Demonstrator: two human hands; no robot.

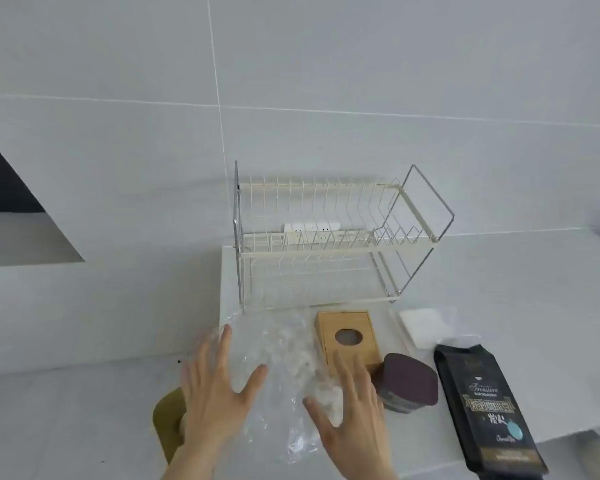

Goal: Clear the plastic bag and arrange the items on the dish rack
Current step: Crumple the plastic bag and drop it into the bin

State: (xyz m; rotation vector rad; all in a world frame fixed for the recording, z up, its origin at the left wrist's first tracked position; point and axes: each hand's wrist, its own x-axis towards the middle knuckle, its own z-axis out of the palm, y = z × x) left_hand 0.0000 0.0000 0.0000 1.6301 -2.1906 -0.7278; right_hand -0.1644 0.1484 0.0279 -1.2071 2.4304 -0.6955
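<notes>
Both hands, the left hand (pixel 215 386) and right hand (pixel 352 410), are lying spread, fingers splayed, on the clear plastic bag (pixel 284 358); the wooden box (pixel 347 336) is sitting just beyond the right fingertips.

A single head-worn camera is looking forward and down, sitting close above the surface (pixel 84 410), facing the tiled wall (pixel 326 64) straight ahead.

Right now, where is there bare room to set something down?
Both tiers of the dish rack are bare, as is the counter left of the left hand. It is crowded from the plastic bag to the black pouch.
</notes>
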